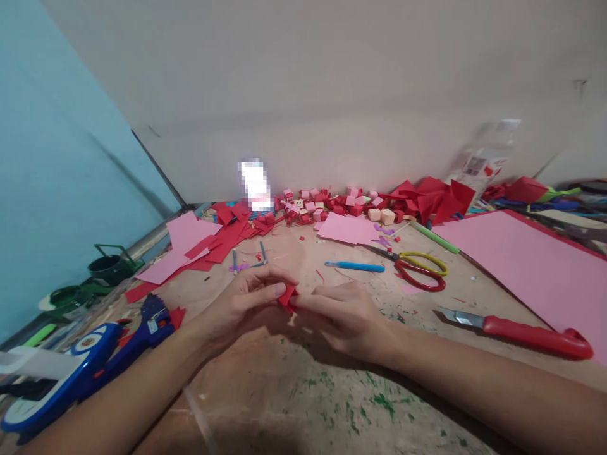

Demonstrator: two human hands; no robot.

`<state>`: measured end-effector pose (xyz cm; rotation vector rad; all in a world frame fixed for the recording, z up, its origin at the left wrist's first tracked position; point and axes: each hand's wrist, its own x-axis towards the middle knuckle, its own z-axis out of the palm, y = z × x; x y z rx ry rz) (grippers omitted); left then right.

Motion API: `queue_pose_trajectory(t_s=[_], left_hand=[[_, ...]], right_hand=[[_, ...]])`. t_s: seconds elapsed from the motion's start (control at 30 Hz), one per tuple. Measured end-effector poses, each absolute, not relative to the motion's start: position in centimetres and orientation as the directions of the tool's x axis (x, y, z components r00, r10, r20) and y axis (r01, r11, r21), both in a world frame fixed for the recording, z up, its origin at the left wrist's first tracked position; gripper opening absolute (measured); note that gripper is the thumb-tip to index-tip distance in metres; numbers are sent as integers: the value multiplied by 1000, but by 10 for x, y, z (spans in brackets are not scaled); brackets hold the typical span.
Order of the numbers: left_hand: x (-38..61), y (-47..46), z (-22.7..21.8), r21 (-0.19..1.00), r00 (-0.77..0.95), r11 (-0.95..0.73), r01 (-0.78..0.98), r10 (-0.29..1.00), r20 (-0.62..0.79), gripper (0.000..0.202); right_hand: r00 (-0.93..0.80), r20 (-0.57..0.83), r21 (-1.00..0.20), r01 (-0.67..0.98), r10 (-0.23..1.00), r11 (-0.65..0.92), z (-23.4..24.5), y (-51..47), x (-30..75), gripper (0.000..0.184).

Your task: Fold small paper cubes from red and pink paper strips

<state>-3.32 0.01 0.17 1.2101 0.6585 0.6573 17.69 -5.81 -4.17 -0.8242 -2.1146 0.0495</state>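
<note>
A small folded piece of red paper (287,297) is held above the middle of the worktop. My left hand (256,289) is closed on it, with the thumb pressed on its near face. From the other side, the fingertips of my right hand (348,316) reach its right edge; that hand is curled and its grip is partly hidden. Just beyond lies a blue pen-like tool (355,266). To the right of it are scissors (422,268) with one yellow and one red handle loop. A red-handled knife (531,335) rests right of my right hand.
Many small red and pink paper cubes (327,205) are heaped along the wall. Pink sheets (531,259) lie at right, red strips (227,237) at left. A blue glue gun (152,322) is beside my left forearm. A plastic bottle (488,158) and a lit screen (256,184) stand behind.
</note>
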Motion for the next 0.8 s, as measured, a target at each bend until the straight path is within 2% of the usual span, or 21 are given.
queue_pose_trajectory(t_s=[0.2,0.33,0.5,0.67,0.8], left_hand=[[-30,-2,-2,963,660,264,-60,734,-161,25],[-28,-2,-3,963,622,267,-42,761,-184,28],[-31,-3,5,981,602,191,32,780,-172,36],[-34,-4,10,994,574,-35,100,818,-29,18],[-33,-4,7,998,583,-18,67,812,-24,15]], right_hand=[[-520,704,-92,608,483,788,-42,-59,176,19],[-518,737,-25,620,434,784,-39,-59,173,18],[-477,769,-63,607,426,792,-40,-58,174,17],[-436,786,-103,608,439,787,-42,-58,176,22],[-439,796,-73,613,416,787,-40,-60,176,19]])
